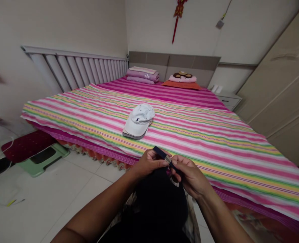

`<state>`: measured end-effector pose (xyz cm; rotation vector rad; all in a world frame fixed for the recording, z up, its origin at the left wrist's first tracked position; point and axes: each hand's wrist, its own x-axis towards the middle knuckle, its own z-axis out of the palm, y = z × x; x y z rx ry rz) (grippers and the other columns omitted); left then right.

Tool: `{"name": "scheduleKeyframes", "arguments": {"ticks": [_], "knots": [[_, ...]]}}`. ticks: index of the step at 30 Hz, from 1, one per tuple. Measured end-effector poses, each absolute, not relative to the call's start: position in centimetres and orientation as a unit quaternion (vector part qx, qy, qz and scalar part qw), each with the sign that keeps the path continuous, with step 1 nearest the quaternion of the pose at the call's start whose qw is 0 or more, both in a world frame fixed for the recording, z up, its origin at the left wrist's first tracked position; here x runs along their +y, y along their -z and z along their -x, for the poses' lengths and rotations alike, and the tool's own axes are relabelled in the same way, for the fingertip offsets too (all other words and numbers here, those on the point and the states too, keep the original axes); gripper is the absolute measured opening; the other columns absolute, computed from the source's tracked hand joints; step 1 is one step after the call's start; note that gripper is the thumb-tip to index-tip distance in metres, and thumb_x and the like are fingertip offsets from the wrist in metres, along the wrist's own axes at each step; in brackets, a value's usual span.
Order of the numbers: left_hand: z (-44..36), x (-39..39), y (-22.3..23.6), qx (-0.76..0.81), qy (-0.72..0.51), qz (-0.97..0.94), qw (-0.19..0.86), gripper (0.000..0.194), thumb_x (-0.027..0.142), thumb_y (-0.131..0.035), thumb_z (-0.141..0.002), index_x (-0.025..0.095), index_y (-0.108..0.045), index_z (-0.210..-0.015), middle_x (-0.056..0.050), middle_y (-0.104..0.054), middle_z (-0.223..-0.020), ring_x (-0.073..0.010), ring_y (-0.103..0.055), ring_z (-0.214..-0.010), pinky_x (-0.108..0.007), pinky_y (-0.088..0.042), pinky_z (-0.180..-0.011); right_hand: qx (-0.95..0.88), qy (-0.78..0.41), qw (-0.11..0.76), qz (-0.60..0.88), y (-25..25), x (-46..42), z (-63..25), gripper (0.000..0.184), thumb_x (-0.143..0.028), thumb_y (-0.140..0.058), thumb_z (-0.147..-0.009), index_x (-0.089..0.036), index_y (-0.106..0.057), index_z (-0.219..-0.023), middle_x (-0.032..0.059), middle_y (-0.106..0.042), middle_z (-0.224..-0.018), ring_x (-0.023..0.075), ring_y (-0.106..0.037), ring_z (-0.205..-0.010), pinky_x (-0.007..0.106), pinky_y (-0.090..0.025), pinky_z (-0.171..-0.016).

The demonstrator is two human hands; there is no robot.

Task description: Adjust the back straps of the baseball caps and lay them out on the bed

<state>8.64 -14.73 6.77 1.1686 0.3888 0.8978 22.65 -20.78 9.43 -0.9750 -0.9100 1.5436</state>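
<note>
Left hand [149, 164]: we see it pinching the far end of a dark slim stick [159, 152], thumb beside its metallic band.
Right hand [191, 172]: we see it pinching the nearer end between thumb and fingers.
Dark slim stick: we find it slanting between both hands, just this side of the bed.
White cap [136, 128]: we see it beyond the hands, resting on the striped sheet [215, 148].
Bed head: we see folded purple bedding [141, 80] and a pink bundle [182, 79] before the headboard [149, 60].
Floor: we notice a green stool [34, 167] at left.
</note>
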Motion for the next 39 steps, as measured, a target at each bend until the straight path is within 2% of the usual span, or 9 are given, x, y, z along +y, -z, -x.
{"name": "scheduleKeyframes", "arguments": {"ticks": [5,9,16,22,27,31,35,39], "knots": [[-8.2,-14.4,-6.9,0.18,-0.393,-0.557,0.709,0.031,0.034,-0.068,-0.064,0.012,-0.065,-0.087,-0.005,-0.064,-0.076,-0.0138,-0.058,-0.069,-0.026,-0.042,-0.07,-0.38,-0.655,0.509,0.409,-9.6,-20.5,-22.9,0.025,-0.033,-0.068,-0.067,-0.015,-0.053,-0.059,-0.0046,-0.05,-0.045,0.0029,-0.034,-0.034,0.016,-0.029,-0.037],[-8.2,-14.4,-6.9,0.199,-0.398,-0.558,0.7,0.029,0.033,-0.067,-0.065,0.012,-0.066,-0.086,-0.005,-0.064,-0.076,-0.0134,-0.057,-0.07,-0.026,-0.042,-0.07,-0.382,-0.656,0.503,0.413,-9.6,-20.4,-22.8,0.025,-0.035,-0.067,-0.067,-0.016,-0.052,-0.059,-0.0055,-0.048,-0.041,0.0042,-0.035,-0.034,0.017,-0.03,-0.038],[-7.9,-14.5,-6.9,0.202,-0.409,-0.555,0.696,0.028,0.032,-0.068,-0.064,0.012,-0.066,-0.083,-0.005,-0.064,-0.077,-0.0142,-0.057,-0.072,-0.027,-0.041,-0.072,-0.39,-0.645,0.506,0.42,-9.5,-20.4,-22.4,0.026,-0.036,-0.067,-0.066,-0.016,-0.052,-0.059,-0.0049,-0.051,-0.046,0.0031,-0.033,-0.034,0.018,-0.028,-0.039],[-7.8,-14.8,-7.4,0.222,-0.406,-0.531,0.71,0.026,0.028,-0.069,-0.061,0.012,-0.063,-0.08,-0.002,-0.061,-0.071,-0.011,-0.054,-0.064,-0.022,-0.041,-0.063,-0.394,-0.637,0.509,0.424,-9.5,-20.5,-22.1,0.026,-0.036,-0.065,-0.068,-0.016,-0.051,-0.059,-0.005,-0.05,-0.046,0.0037,-0.033,-0.035,0.018,-0.027,-0.041],[-7.9,-14.7,-7.6,0.237,-0.408,-0.493,0.731,0.025,0.024,-0.069,-0.06,0.014,-0.056,-0.079,0.002,-0.058,-0.063,-0.0068,-0.05,-0.053,-0.019,-0.037,-0.054,-0.391,-0.642,0.516,0.411,-9.6,-20.5,-22.2,0.021,-0.032,-0.064,-0.069,-0.016,-0.053,-0.061,-0.0038,-0.053,-0.049,0.0045,-0.036,-0.036,0.02,-0.032,-0.044],[-7.7,-14.5,-7.8,0.232,-0.379,-0.468,0.764,0.023,0.023,-0.07,-0.057,0.012,-0.056,-0.071,0.0,-0.058,-0.061,-0.0092,-0.052,-0.053,-0.021,-0.039,-0.053,-0.4,-0.651,0.497,0.412,-9.6,-20.4,-22.6,0.021,-0.033,-0.062,-0.071,-0.015,-0.054,-0.063,-0.0012,-0.056,-0.053,0.0058,-0.042,-0.038,0.019,-0.031,-0.041],[-7.2,-14.5,-8.0,0.225,-0.383,-0.438,0.782,0.02,0.021,-0.068,-0.056,0.01,-0.059,-0.071,-0.001,-0.058,-0.06,-0.0104,-0.052,-0.051,-0.023,-0.04,-0.053,-0.415,-0.669,0.457,0.413,-9.4,-20.4,-23.1,0.027,-0.04,-0.057,-0.076,-0.014,-0.058,-0.071,0.0031,-0.06,-0.058,0.0104,-0.052,-0.047,0.02,-0.035,-0.045],[-6.9,-14.5,-8.1,0.205,-0.394,-0.433,0.785,0.016,0.019,-0.067,-0.058,0.01,-0.06,-0.068,-0.001,-0.058,-0.062,-0.009,-0.051,-0.052,-0.021,-0.039,-0.053,-0.432,-0.68,0.434,0.403,-9.1,-20.6,-23.3,0.026,-0.038,-0.064,-0.07,-0.014,-0.056,-0.063,0.0006,-0.057,-0.05,0.0087,-0.048,-0.044,0.02,-0.036,-0.046]]}}
